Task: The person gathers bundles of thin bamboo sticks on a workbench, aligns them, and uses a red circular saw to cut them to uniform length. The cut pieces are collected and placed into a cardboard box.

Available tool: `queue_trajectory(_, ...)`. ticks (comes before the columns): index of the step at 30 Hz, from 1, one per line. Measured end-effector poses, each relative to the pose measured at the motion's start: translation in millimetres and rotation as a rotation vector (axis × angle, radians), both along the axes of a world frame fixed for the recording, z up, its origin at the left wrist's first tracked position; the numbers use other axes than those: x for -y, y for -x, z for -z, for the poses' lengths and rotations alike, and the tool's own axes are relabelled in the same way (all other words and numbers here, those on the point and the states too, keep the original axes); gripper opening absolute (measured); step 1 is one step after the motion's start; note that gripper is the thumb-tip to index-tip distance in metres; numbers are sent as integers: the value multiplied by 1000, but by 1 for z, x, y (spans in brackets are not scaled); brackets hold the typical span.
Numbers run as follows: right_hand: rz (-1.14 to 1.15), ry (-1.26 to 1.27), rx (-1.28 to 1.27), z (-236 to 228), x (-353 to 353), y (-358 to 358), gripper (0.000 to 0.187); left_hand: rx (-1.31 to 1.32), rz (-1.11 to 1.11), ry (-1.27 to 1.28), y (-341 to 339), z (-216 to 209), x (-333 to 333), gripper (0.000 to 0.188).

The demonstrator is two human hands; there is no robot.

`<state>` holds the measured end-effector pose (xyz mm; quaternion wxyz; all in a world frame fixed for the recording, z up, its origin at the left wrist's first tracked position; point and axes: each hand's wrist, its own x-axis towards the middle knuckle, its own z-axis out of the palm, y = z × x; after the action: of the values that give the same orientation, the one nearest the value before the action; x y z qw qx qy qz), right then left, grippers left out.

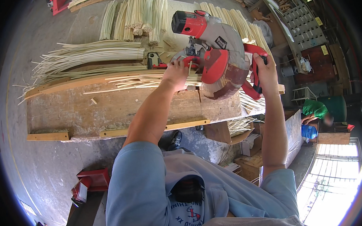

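Observation:
A red and grey miter saw (pixel 222 51) stands on a wooden workbench (pixel 141 110). My right hand (pixel 267 72) is wrapped round its red and black handle (pixel 256 78). Just left of the saw's blade guard (pixel 217 72), my left hand (pixel 176 74) is closed over a bundle of thin pale sticks (pixel 138 81), pressing it near the saw's fence. The sticks run leftward from my hand along a wooden strip. Their right ends pass behind the lowered guard, which hides the blade.
Loose long sticks (pixel 91 56) lie on the bench's far left. Several tied bundles (pixel 139 15) are stacked behind the saw. A cardboard box (pixel 229 131) of cut sticks stands below the bench's right end. Far right, a person in green (pixel 314 108) bends beside a blue water jug (pixel 309 131).

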<state>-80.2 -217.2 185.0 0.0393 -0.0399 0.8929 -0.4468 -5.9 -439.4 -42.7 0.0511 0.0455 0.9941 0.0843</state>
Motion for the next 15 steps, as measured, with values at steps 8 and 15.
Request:
queue_trajectory(8, 13, -7, -2, 4, -3, 2, 30, 32, 6, -12, 1, -4, 1, 68)
queue_trajectory(15, 21, -29, -6, 3, -3, 3, 30, 5, 0, -11, 0, -4, 0, 65)
